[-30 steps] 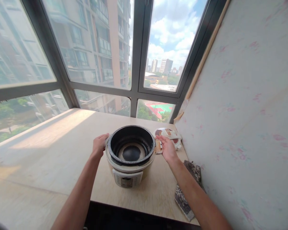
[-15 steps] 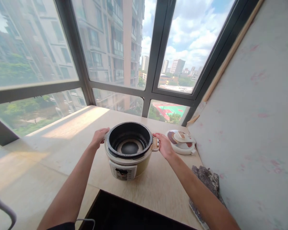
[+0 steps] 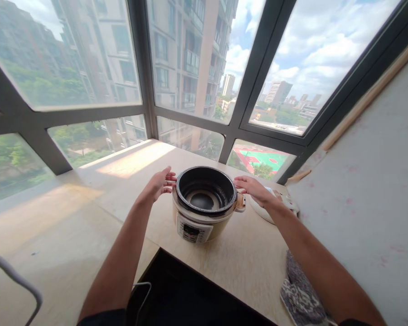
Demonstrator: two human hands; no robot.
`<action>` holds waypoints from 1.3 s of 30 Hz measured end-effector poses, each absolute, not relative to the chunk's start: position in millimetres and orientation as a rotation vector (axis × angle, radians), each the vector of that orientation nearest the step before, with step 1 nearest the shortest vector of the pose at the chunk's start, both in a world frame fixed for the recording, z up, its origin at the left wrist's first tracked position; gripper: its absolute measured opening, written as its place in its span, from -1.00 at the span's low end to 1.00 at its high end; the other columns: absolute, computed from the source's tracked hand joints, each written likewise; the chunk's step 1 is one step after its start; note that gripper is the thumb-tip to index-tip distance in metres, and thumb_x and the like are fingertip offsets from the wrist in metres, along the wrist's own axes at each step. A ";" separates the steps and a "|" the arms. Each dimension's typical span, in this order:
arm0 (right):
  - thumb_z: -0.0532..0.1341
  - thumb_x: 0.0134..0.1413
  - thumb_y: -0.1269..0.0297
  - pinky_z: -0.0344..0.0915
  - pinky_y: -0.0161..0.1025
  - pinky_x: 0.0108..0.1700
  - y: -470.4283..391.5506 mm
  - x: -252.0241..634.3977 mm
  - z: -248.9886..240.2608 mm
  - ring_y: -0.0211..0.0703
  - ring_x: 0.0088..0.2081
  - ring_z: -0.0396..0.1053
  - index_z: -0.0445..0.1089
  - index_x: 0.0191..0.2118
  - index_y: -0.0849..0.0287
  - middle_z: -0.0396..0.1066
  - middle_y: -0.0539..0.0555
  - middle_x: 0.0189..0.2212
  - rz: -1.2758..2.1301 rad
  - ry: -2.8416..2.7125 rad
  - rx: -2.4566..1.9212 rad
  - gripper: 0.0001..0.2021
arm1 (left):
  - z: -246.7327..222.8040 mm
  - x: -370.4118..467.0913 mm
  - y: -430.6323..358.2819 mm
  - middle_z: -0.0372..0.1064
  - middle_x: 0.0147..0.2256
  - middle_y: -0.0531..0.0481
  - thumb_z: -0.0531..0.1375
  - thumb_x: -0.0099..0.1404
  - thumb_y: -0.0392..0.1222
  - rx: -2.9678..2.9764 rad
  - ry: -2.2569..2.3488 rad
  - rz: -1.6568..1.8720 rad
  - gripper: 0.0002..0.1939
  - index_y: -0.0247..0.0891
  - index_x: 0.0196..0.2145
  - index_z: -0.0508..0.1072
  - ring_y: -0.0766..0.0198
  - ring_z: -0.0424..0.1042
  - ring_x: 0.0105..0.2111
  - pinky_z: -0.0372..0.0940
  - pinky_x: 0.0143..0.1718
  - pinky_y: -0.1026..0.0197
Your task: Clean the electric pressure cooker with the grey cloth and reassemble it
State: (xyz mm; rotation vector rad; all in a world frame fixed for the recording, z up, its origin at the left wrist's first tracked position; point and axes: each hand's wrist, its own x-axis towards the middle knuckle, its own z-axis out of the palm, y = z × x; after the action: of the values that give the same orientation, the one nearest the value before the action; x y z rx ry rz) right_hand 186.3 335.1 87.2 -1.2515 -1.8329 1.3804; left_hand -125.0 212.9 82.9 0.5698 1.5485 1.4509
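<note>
- Head view: round black inner pot (image 3: 201,201) sits upright in a cream-and-beige round electric cooker (image 3: 221,226), standing on the pale wood-grained tabletop (image 3: 251,258), near mid-frame and ahead of the person.
- Left hand (image 3: 157,184): wide, fingers apart and reaching inward beside the cooker's left side. The pot lies directly to its right.
- Right hand (image 3: 254,189): fingers loosely extended, palm not closed, fingertips beside the right of the rim. The pot lies to its left.
- Neither hand grips anything. Light contact at the fingertips: cannot tell.
- Cooker between the two hands, both about equally near; no clear winner.
- Mouth of the pot faces up, round in plan, so no long axis across the tabletop; its central axis runs upright.
- Pale rectangular control panel (image 3: 194,230) faces back toward the person, turned slightly left.
- Cream side handle (image 3: 240,202) juts out to the right, just below the right fingertips. Left-side handle not clearly made out.
- White-and-brown round lid (image 3: 289,204) lies beyond the right wrist, partly hidden by the forearm. Grey patterned cloth (image 3: 301,294) rests nearer the person, beside the right forearm.
</note>
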 end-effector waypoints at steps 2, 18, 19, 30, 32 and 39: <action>0.39 -0.18 0.06 0.21 -0.19 -0.16 339.0 185.2 84.8 -0.07 -0.14 0.37 0.50 -0.31 0.17 0.52 0.07 -0.25 1.432 -1.857 -1.240 -0.67 | 86.5 -128.6 208.2 0.46 -0.37 -0.17 0.10 0.44 -0.04 0.529 1.500 1.418 -0.65 -0.40 -0.31 0.45 0.26 0.45 -0.50 0.30 -0.57 0.28; 0.33 -0.03 0.36 0.42 -0.32 -0.24 322.2 186.1 99.7 -0.17 -0.28 0.41 0.45 -0.40 0.18 0.48 0.16 -0.32 1.771 -1.069 -1.100 -0.95 | 107.2 -119.0 198.1 0.43 -0.47 -0.18 0.18 0.31 -0.34 0.446 1.322 1.524 -0.85 -0.44 -0.40 0.47 0.25 0.48 -0.48 0.49 -0.42 0.26; 0.32 -0.02 0.35 0.44 -0.31 -0.23 322.7 188.5 101.4 -0.16 -0.27 0.41 0.45 -0.38 0.17 0.48 0.17 -0.31 1.776 -1.061 -1.070 -0.95 | 112.0 -117.3 196.0 0.45 -0.45 -0.19 0.18 0.30 -0.34 0.454 1.309 1.539 -0.87 -0.44 -0.39 0.47 0.25 0.48 -0.47 0.49 -0.42 0.26; 0.30 -0.07 0.21 0.47 -0.14 -0.02 309.8 218.8 150.3 -0.03 -0.10 0.45 0.47 -0.26 0.16 0.50 0.18 -0.21 1.451 -1.170 -0.687 -0.79 | 186.3 -71.4 171.2 0.50 -0.26 -0.27 0.15 0.17 -0.42 0.592 1.047 1.777 -0.77 -0.49 -0.21 0.52 0.19 0.53 -0.25 0.53 -0.22 0.23; 0.28 -0.06 0.24 0.47 -0.17 -0.04 304.3 230.9 163.1 -0.06 -0.14 0.46 0.48 -0.26 0.16 0.49 0.15 -0.23 1.354 -1.165 -0.633 -0.80 | 198.6 -53.3 168.7 0.50 -0.23 -0.28 0.13 0.19 -0.42 0.608 0.996 1.777 -0.76 -0.50 -0.19 0.50 0.18 0.54 -0.20 0.53 -0.18 0.25; 0.26 -0.07 0.35 0.47 -0.29 -0.19 285.1 306.6 178.6 -0.18 -0.25 0.45 0.50 -0.28 0.18 0.49 0.07 -0.30 1.161 -1.037 -0.706 -0.83 | 208.1 23.7 173.2 0.49 -0.17 -0.26 0.13 0.15 -0.39 0.680 0.877 1.654 -0.70 -0.45 -0.14 0.48 0.07 0.53 -0.06 0.52 -0.06 0.12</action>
State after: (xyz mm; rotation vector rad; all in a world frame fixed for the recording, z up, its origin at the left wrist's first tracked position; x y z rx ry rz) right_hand 306.6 285.1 178.6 -0.7065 -1.0366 1.1608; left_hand 23.7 173.2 208.1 0.6802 0.8771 1.6539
